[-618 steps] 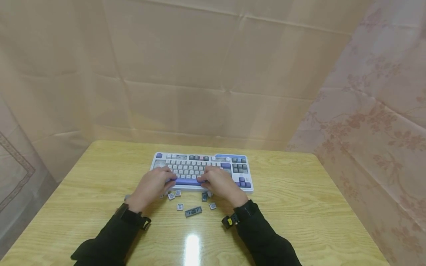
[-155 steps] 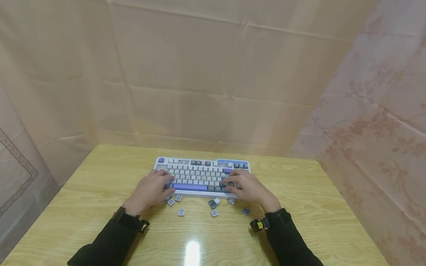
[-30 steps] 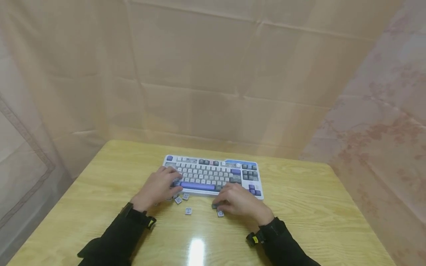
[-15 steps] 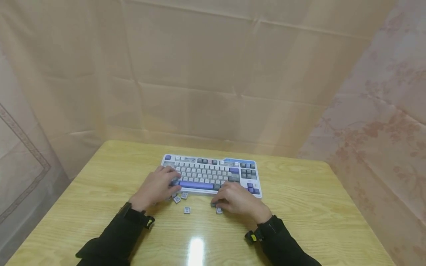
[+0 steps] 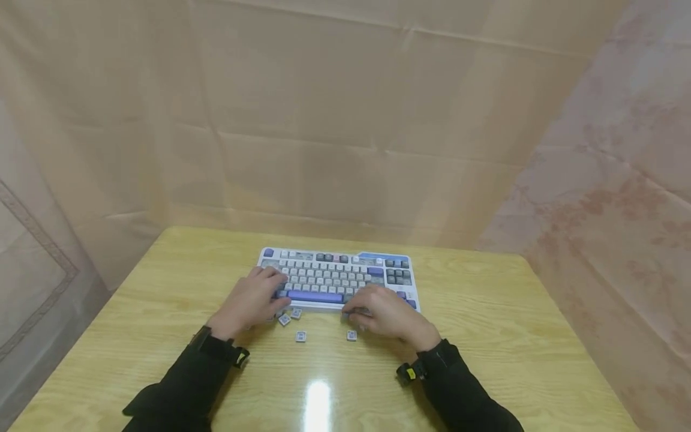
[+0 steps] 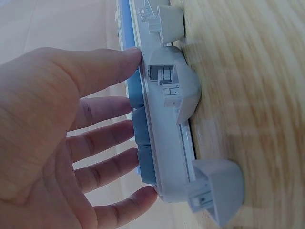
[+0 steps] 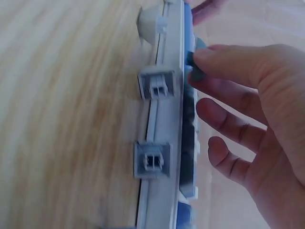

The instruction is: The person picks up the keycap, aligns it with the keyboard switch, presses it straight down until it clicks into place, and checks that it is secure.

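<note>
A white and grey computer keyboard [image 5: 327,274] with a purple space bar [image 5: 315,297] lies on the table. My left hand [image 5: 251,300] rests on its left end. In the left wrist view the thumb and fairly straight fingers touch the dark keys [image 6: 141,126] and the case. My right hand [image 5: 385,313] is over the front right of the keyboard. Its thumb and index finger pinch a dark keycap [image 7: 196,59] just above the bottom row, in the right wrist view. The other fingers are loosely bent. Most of this keycap is hidden in the head view.
Several loose keycaps lie upside down before the keyboard, among them one [image 5: 300,336] in the middle, one [image 5: 352,336] below my right hand and one [image 5: 284,320] by my left thumb. The wooden table [image 5: 475,336] meets a hanging cloth [image 5: 345,120] behind.
My right hand has lifted the dark keycap from the table to the keyboard's front edge. My left hand stays in place. The long grey keycap seen much earlier has left the table.
</note>
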The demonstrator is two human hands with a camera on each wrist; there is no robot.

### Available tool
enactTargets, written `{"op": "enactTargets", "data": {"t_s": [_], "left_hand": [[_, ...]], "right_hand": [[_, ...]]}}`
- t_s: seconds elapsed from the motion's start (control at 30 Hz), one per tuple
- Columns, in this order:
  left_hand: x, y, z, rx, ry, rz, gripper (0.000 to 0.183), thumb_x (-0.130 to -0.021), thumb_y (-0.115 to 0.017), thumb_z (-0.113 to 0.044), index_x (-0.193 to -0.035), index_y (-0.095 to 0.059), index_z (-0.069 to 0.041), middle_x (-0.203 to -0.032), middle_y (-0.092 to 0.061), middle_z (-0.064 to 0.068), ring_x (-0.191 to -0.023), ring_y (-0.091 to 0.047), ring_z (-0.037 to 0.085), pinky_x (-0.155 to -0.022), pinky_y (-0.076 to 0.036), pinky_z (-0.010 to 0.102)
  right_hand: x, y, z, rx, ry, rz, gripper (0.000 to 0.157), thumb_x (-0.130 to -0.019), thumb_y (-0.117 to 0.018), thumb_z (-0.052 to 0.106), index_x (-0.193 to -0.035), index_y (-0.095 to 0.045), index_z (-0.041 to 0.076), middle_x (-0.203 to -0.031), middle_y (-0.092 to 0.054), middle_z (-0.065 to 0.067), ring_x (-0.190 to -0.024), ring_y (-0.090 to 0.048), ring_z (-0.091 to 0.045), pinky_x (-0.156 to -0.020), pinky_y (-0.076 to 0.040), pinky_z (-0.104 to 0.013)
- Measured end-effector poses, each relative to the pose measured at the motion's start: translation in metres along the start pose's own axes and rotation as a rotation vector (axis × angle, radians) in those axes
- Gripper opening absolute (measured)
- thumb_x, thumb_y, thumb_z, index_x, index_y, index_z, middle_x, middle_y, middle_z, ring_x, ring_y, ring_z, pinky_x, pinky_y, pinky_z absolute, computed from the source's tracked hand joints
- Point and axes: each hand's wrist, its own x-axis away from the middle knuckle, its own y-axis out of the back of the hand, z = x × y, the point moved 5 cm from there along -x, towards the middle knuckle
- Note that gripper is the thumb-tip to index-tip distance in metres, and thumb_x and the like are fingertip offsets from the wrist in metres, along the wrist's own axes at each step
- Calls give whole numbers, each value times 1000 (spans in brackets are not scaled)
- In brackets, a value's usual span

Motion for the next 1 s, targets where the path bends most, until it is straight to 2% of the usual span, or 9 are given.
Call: {"op": "enactTargets", "data": {"t_s": [0.23, 0.47, 0.67, 0.87, 1.0], "left_hand": [[3, 1, -2, 6, -8, 9, 49, -84, -67, -38, -120, -63, -6, -118, -60, 13, -108, -52, 32, -86, -46, 49], [1, -4, -2, 0, 1, -3, 48, -84, -68, -38, -120, -63, -7, -116, -60, 11, -106, -51, 29, -85, -46, 46], [1, -4, -1, 2, -4, -7, 48, -83, -68, -38, -120, -63, -7, -114, -59, 11, -103, -51, 28, -82, -47, 45], [2, -2, 1, 1, -3, -13, 47, -83, -69, -37, -119, -63, -7, -113, -59, 11, -103, -51, 28, -81, -47, 45], [1, -1, -1, 8, -11, -9, 48, -83, -69, -37, -120, -63, -7, -114, -59, 11, -103, -51, 29, -81, -47, 45]], "right_hand": [[9, 18, -16, 51, -99, -153, 18, -86, -67, 18, -103, -72, 16, -96, -68, 8, -85, -59, -4, -70, -50, -22], [19, 34, -36, 72, -169, -256, 20, -83, -71, 13, -103, -72, 10, -95, -69, 0, -80, -62, -10, -68, -54, -29], [22, 37, -47, 104, -247, -241, 22, -83, -71, 11, -105, -72, 9, -90, -67, 1, -74, -59, -8, -61, -50, -25], [14, 33, -58, 133, -302, -187, 20, -83, -71, 13, -103, -72, 10, -94, -69, 0, -84, -63, -13, -72, -53, -30], [11, 31, -67, 135, -331, -142, 19, -83, -71, 13, -102, -73, 11, -93, -70, -1, -83, -64, -14, -71, -53, -30]]}}
